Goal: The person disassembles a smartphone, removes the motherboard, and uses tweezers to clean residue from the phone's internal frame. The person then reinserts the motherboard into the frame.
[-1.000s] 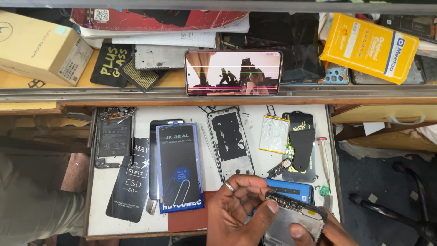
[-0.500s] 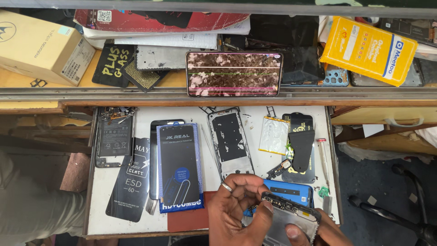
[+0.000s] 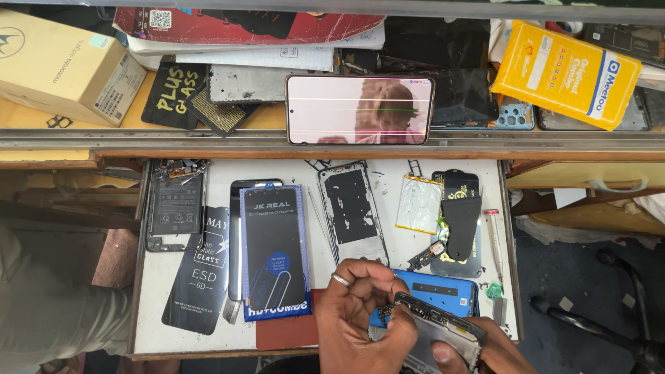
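My left hand (image 3: 364, 315), with a ring on one finger, is bunched over the upper end of an opened phone (image 3: 443, 339) whose inner board shows. The fingertips press at the phone's top corner; whether they pinch a small part I cannot tell. My right hand (image 3: 488, 353) holds the same phone from below at the bottom edge of the view, thumb on its lower side. Both hands are over the front right of a white drawer tray (image 3: 208, 343). A blue flat part (image 3: 447, 289) lies just behind the phone.
In the tray lie a blue screen-protector pack (image 3: 275, 249), a bare phone frame (image 3: 352, 211), an opened phone with battery (image 3: 173, 204), black packets (image 3: 460, 215) and a thin tool (image 3: 493, 239). A lit phone (image 3: 360, 109) leans on the shelf above, among a yellow package (image 3: 564, 73) and a cardboard box (image 3: 66, 62).
The picture on the lit phone's screen has changed from dark to pale. My left hand's fingers have shifted slightly on the opened phone; both hands stay in the same place.
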